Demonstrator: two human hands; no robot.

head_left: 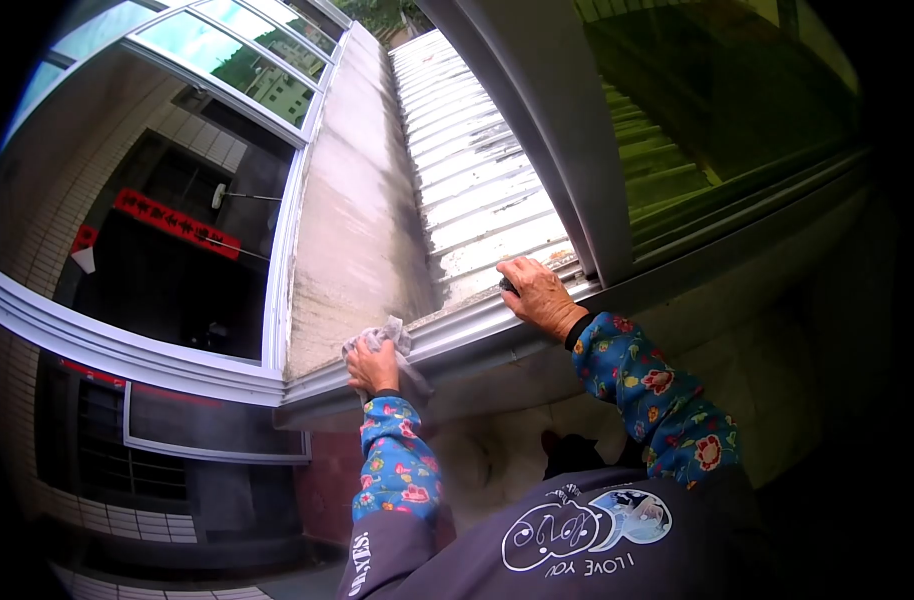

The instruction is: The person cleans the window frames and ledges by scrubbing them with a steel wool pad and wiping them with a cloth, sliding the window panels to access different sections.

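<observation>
My left hand [373,366] clutches grey cloth [394,331] at the sill [465,331], likely for firm contact; my right hand [539,297] grips a dark object [508,286].

My right fingers [518,268] hide most of a dark object [507,286]; my left fingers [361,353] partly cover the cloth [391,329].

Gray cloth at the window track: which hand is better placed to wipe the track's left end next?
Left, I'd judge. The left hand already holds the gray cloth at the window track, nearer that end. The right hand is farther along and seems to grip a small dark object.
</observation>
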